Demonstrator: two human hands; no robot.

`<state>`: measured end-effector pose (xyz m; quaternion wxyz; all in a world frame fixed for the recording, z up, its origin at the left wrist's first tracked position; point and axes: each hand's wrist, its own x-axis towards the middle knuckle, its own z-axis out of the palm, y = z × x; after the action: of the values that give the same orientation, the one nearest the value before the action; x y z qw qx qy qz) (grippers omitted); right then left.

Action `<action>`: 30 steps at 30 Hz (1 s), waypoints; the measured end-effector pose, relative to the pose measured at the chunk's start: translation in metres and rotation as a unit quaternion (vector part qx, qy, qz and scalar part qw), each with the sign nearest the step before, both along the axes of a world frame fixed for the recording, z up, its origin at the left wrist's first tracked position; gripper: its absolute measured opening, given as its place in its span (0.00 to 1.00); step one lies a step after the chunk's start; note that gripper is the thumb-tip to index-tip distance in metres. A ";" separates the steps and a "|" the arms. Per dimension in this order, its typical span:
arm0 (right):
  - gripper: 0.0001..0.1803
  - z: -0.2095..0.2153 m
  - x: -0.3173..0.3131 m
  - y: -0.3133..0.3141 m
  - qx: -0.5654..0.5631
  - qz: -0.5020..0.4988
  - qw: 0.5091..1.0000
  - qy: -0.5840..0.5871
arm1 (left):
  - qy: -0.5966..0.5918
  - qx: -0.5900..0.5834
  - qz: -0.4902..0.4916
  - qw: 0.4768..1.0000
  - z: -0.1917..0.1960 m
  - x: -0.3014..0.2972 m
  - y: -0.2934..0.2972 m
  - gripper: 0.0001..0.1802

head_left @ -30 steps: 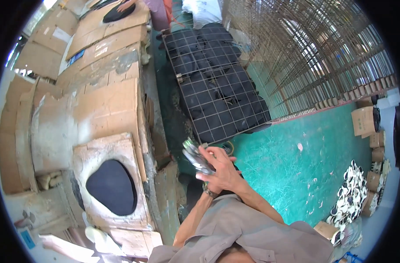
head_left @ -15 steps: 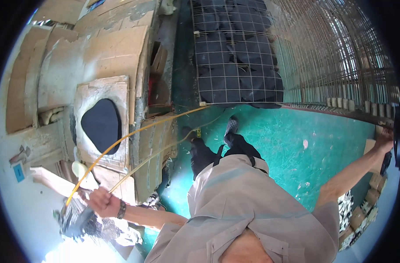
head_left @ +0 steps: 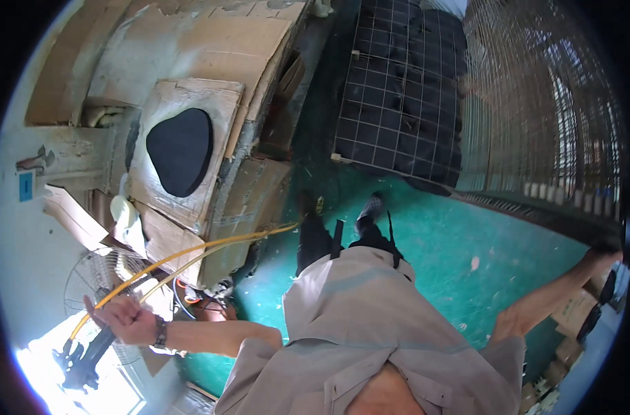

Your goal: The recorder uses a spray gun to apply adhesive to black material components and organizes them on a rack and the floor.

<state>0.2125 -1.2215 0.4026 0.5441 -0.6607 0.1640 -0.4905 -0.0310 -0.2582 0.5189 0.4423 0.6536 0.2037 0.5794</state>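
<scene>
Head view takes the black rounded pad [head_left: 181,152] on the cardboard-covered tabletop [head_left: 211,41] as landmark. Below it and a little left is the left hand [head_left: 125,319], its fingers curled beside the yellow hose [head_left: 197,247]; whether they pinch it, I cannot tell. From these fingers the hose leads up and to the right, so the left hand is clearly the nearer one. Its long axis slants from below-left of the pad to below-right, pointing toward the person's feet, with a duller strand running near it. A dark object [head_left: 87,363] lies just beyond the fingers, farther below-left of the pad; its kind is unclear. Far to the pad's right and lower, the right hand [head_left: 600,257] reaches the dark end of the rod rack [head_left: 543,124], its fingers too shadowed to read.
</scene>
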 end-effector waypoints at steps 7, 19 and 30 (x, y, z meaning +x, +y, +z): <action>0.44 0.082 -0.003 0.182 -0.001 -0.070 0.996 -0.060 | 0.021 -0.011 -0.007 1.000 -0.042 -0.033 0.059 0.28; 0.07 -0.002 -0.082 0.504 -0.304 -0.029 0.951 0.052 | -0.042 -0.135 -0.289 0.947 -0.160 0.066 0.088 0.15; 0.29 0.032 -0.035 0.807 -0.359 0.592 0.715 -0.102 | 0.136 -0.210 -0.496 0.831 -0.210 0.140 -0.055 0.12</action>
<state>0.1778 -0.4146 0.4341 0.4587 -0.7145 -0.5052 -0.1544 0.1089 -0.3131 0.3089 0.7646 0.6306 0.0269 0.1303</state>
